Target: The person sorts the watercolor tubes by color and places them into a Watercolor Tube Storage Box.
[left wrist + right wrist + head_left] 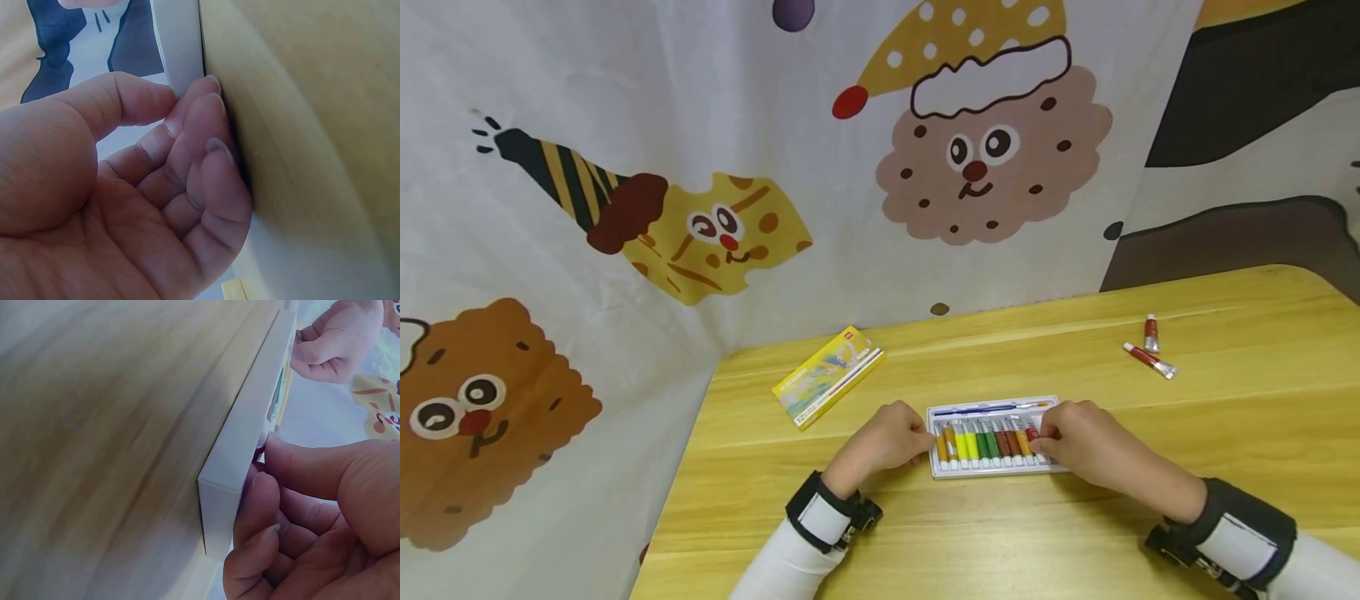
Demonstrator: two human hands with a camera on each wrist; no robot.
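A white plastic tray lies flat on the wooden table, holding a row of small paint tubes in ochre, yellow, green, brown and red. Along its far side lies a blue-handled paintbrush. My left hand pinches the tray's left end between thumb and fingers; the wrist view shows the white wall at the fingertips. At the other end my right hand pinches a red paint tube at the end of the row. Its fingers partly cover that corner, and the right wrist view shows only a dark red sliver.
A yellow box with a printed picture lies slantwise at the back left. Two loose red tubes lie at the back right, one upright in view, one slanted. A printed cloth hangs behind the table.
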